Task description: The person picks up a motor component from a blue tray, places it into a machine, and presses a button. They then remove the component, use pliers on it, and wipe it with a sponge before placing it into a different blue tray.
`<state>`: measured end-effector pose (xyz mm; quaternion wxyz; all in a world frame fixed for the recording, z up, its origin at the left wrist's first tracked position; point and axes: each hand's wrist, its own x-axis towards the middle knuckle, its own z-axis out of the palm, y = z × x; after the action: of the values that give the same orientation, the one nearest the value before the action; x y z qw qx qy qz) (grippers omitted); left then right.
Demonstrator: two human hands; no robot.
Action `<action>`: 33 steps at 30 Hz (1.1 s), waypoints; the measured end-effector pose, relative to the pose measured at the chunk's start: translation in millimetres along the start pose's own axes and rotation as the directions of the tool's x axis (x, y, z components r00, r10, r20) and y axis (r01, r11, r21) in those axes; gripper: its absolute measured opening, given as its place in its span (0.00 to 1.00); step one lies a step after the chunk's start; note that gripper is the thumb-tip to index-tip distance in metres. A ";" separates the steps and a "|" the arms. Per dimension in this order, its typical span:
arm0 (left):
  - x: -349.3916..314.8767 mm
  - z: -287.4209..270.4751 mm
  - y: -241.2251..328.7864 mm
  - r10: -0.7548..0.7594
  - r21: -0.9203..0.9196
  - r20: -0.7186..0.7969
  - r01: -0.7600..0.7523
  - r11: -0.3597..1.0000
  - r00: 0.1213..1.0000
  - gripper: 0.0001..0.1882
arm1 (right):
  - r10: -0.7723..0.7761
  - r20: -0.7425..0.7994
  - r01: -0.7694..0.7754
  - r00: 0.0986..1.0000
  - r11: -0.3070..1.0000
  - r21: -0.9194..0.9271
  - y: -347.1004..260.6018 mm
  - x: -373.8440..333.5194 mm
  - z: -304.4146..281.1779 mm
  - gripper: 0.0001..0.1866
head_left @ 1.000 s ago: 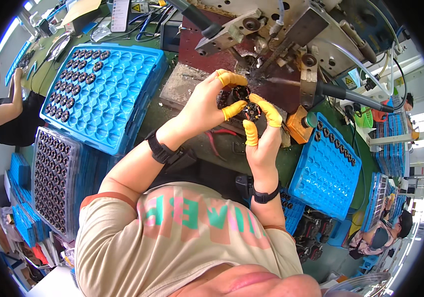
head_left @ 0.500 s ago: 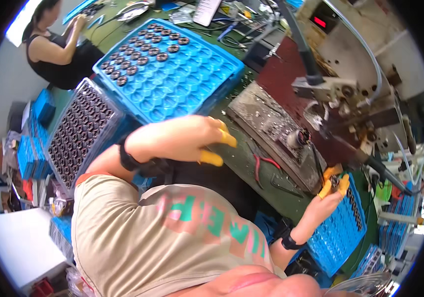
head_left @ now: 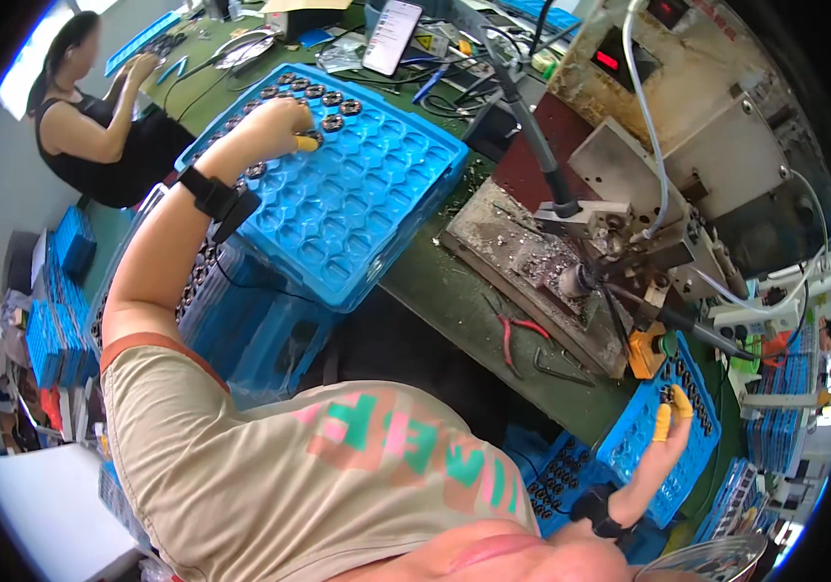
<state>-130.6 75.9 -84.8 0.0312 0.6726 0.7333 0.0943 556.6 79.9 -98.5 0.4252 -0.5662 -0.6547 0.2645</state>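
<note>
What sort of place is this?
Most likely a factory workshop for small parts. A bulky machine with a lit red display stands at the green bench, a blue tray holds many round black parts, and another person is busy nearby.

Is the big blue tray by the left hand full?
Partly full: the blue tray has some dark round parts, while many pockets show bare blue.

The left tray [head_left: 348,218] is smooth, glossy plastic.
</note>
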 end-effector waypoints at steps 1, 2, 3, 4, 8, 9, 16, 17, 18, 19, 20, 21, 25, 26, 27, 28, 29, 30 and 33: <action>1.8 -0.3 1.3 -0.040 0.021 0.039 0.039 0.999 0.998 0.20 | 0.049 -0.046 -0.051 0.998 0.998 -0.042 0.3 -1.8 -16.4 0.18; 2.4 0.3 1.1 -0.075 0.042 0.079 0.072 0.996 0.994 0.18 | 0.062 -0.070 -0.068 0.996 0.994 -0.085 7.7 -0.4 -34.0 0.18; 1.5 1.1 0.4 -0.040 0.061 0.021 0.039 0.997 0.999 0.16 | 0.093 -0.073 -0.101 0.993 0.987 -0.121 14.7 2.6 -51.1 0.18; 0.7 3.3 -2.7 0.010 0.080 -0.034 -0.007 0.997 0.999 0.15 | 0.135 -0.088 -0.147 0.987 0.977 -0.155 23.8 4.4 -62.7 0.17; -11.6 5.5 -24.5 0.118 -0.008 -0.204 -0.122 0.992 0.972 0.13 | 0.270 0.006 -0.267 0.963 0.956 -0.126 66.6 28.5 -75.1 0.17; -15.3 3.2 -24.2 0.026 -0.025 -0.195 -0.032 0.999 0.980 0.14 | 0.234 0.017 -0.229 0.972 0.962 -0.147 75.2 34.3 -76.4 0.17; -53.8 19.0 12.0 -0.130 -0.766 -0.167 -0.045 0.642 0.977 0.24 | 0.205 -0.094 -0.224 0.974 0.835 -0.502 95.7 62.5 -80.6 0.19; -59.1 26.6 20.6 -0.129 -0.797 -0.184 -0.072 0.599 0.974 0.24 | 0.209 -0.106 -0.234 0.972 0.832 -0.503 93.0 65.8 -75.3 0.19; -66.1 29.4 33.9 -0.134 -0.822 -0.202 -0.093 0.561 0.970 0.25 | 0.147 -0.088 -0.171 0.985 0.848 -0.502 92.5 70.2 -69.2 0.19; -72.9 31.4 45.8 -0.135 -0.825 -0.197 -0.090 0.557 0.971 0.25 | 0.081 -0.068 -0.104 0.994 0.858 -0.504 90.6 72.7 -62.2 0.19; -76.3 36.5 60.4 -0.153 -0.865 -0.211 -0.112 0.489 0.965 0.25 | 0.083 -0.072 -0.108 0.994 0.858 -0.503 86.5 74.0 -54.7 0.19; -79.2 38.7 68.9 -0.135 -0.860 -0.196 -0.104 0.499 0.971 0.26 | 0.082 -0.031 -0.086 0.996 0.833 -0.547 80.7 75.5 -47.3 0.19; -82.4 45.6 110.5 -0.110 -0.875 -0.173 -0.102 0.473 0.979 0.28 | 0.100 -0.015 -0.088 0.995 0.778 -0.622 85.9 79.8 -43.8 0.20; -81.3 49.6 115.7 -0.106 -0.897 -0.153 -0.093 0.432 0.983 0.28 | 0.137 -0.010 -0.109 0.991 0.747 -0.656 85.4 80.4 -44.9 0.21; -80.9 51.6 121.6 -0.097 -0.902 -0.129 -0.077 0.425 0.987 0.28 | 0.136 -0.008 -0.108 0.991 0.747 -0.656 82.7 80.2 -45.5 0.21; -79.0 53.5 127.0 -0.086 -0.906 -0.106 -0.061 0.418 0.991 0.28 | 0.146 -0.014 -0.123 0.989 0.766 -0.631 78.0 78.5 -46.5 0.23; -75.2 60.1 130.4 -0.094 -0.904 -0.143 -0.092 0.417 0.985 0.28 | 0.157 -0.021 -0.138 0.987 0.784 -0.605 72.1 76.1 -47.7 0.24; -76.7 63.7 132.9 -0.107 -0.904 -0.156 -0.098 0.416 0.982 0.28 | 0.151 -0.004 -0.124 0.988 0.789 -0.602 64.1 75.0 -45.5 0.24; -76.9 71.6 136.8 -0.132 -0.904 -0.139 -0.072 0.422 0.981 0.27 | -0.044 0.016 0.045 0.999 0.807 -0.589 31.2 57.2 -32.7 0.23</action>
<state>23.1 17.1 -136.5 0.3198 0.5247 0.5788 0.5361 600.8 137.6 -93.3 0.2340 -0.6544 -0.7180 0.0389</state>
